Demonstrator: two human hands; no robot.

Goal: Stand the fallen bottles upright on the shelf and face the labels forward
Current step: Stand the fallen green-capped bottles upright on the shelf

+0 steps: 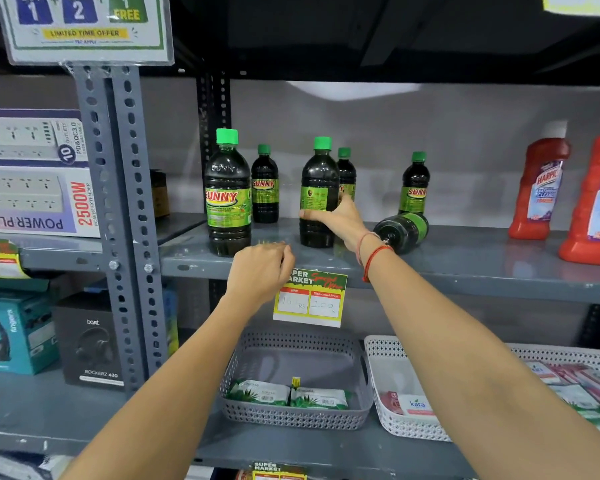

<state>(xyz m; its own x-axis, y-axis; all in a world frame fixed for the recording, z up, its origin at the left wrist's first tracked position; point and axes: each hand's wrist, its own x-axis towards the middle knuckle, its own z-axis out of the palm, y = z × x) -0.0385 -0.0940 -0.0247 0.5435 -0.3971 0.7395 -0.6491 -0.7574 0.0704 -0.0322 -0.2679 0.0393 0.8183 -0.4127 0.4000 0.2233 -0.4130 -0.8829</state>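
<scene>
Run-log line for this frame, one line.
right hand grips upright middle bottle, back label facing out | left hand curled by shelf edge, holds nothing | fallen bottle lies on its side, untouched

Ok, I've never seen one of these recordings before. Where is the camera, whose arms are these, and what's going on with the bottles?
There is no robot here. One camera is worn on a person's head and looks forward and down, so the two arms reaching in from below are the wearer's own. The grey metal shelf carries dark bottles with green caps. The right hand grips an upright bottle near the front. Its label shows small print rather than the brand name, so it looks turned backwards. The left hand is at the shelf edge with its fingers curled, holding nothing that I can see. Just right of the held one, a fallen bottle lies on its side. Red cleaner bottles stand further right, and a grey basket sits on the shelf below.
</scene>
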